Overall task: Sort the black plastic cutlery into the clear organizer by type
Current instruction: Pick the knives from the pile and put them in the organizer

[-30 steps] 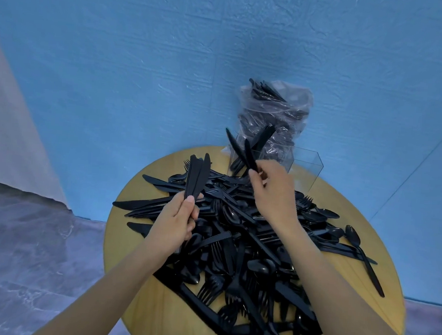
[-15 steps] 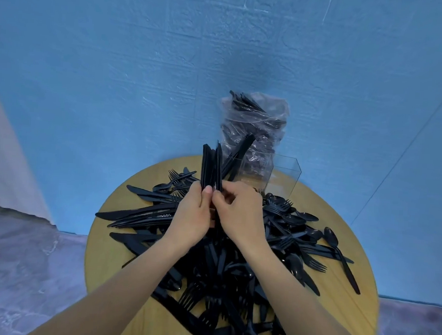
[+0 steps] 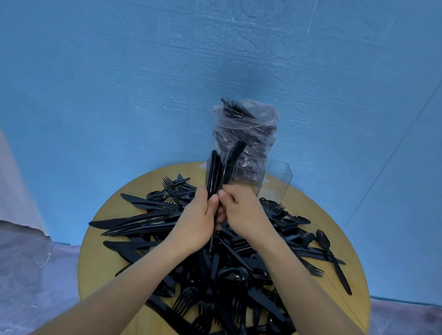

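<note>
While both hands, left hand (image 3: 198, 218) and right hand (image 3: 243, 213), gripped a knife bundle (image 3: 214, 174), most cutlery (image 3: 220, 272) sat unsorted on the bench (image 3: 98, 263); organizer (image 3: 276, 181) looked mostly empty.

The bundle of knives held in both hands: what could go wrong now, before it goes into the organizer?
1. The left hand and right hand grip the bundle of knives only at its lower part, so pieces may fan out and slip back onto the cutlery pile.
2. The clear organizer stands close behind, near the table edge; a push could perhaps tip it or the plastic bag of cutlery.
</note>
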